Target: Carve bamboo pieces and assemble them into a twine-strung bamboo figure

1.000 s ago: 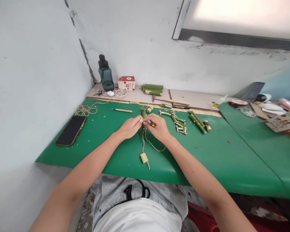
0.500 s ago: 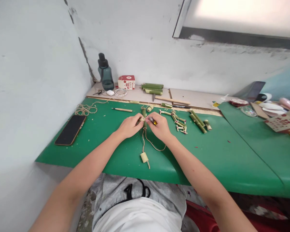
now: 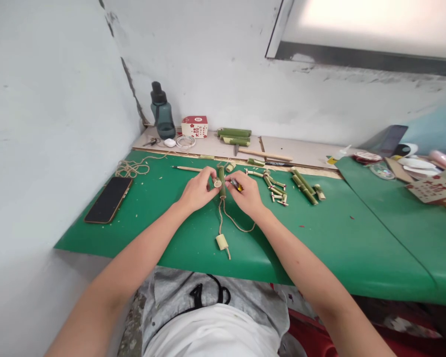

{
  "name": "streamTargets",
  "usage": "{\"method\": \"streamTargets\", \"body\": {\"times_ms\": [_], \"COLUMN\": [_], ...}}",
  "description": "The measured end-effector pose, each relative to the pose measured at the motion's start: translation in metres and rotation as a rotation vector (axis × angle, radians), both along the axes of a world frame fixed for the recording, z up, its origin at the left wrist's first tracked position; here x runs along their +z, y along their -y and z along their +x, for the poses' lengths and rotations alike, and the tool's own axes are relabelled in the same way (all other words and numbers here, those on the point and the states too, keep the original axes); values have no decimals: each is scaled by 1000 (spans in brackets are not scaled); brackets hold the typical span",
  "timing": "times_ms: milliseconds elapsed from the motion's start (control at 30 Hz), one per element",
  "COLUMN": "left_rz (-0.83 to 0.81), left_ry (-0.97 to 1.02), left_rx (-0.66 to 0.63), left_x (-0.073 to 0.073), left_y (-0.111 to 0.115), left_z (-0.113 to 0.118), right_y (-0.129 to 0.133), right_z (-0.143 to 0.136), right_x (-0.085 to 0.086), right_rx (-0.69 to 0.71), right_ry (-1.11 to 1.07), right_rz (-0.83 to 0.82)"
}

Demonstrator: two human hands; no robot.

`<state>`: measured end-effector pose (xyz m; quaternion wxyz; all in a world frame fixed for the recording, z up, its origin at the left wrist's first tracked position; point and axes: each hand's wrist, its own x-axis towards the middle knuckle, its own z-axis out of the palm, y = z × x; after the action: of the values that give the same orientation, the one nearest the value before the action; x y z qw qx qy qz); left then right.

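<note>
My left hand [image 3: 198,191] pinches a short bamboo piece [image 3: 217,183], its pale round end turned towards me. In my right hand [image 3: 246,194] is a small yellow-and-black tool with a grey part [image 3: 239,187], mostly covered by the fingers; it looks like a utility knife. Between the hands lies a green bamboo tube [image 3: 222,183], pointing away from me. Twine [image 3: 220,218] comes out of its near end, one strand running through a pale bamboo bead [image 3: 222,242]. Another cut bamboo piece [image 3: 230,166] lies just beyond the tube.
A jointed bamboo figure [image 3: 269,183] and cut bamboo sticks [image 3: 304,187] lie to the right. On the left are a phone [image 3: 109,200], loose twine [image 3: 132,168] and a pencil-like stick [image 3: 188,168]. A hammer [image 3: 265,153], bottle [image 3: 162,116] and box [image 3: 194,127] are at the back.
My left hand has turned the short bamboo piece so its round end shows, and drawn it slightly left of the tube. My right hand has shifted little.
</note>
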<state>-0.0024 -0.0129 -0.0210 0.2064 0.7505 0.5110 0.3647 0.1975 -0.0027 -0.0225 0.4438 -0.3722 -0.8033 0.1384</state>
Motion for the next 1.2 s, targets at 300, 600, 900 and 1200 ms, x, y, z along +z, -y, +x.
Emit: {"method": "streamTargets", "body": {"times_ms": [300,600,900,1200], "left_rz": [42,97,131,192], "left_ry": [-3,34,86,51], "left_rx": [-21,-9,-32,-88], "left_x": [3,0,-1,-4], "left_y": [0,-1,0,-2], "left_z": [-1,-2,-2,-3], "right_y": [-1,-4,-4,-2], "right_z": [-1,3,4,3], "right_x": [-4,-5,-7,-2], "right_rx": [-8,-67,-73,-67], "right_ry": [16,6,19,22], "right_rz": [-15,-27,-45,-48]}}
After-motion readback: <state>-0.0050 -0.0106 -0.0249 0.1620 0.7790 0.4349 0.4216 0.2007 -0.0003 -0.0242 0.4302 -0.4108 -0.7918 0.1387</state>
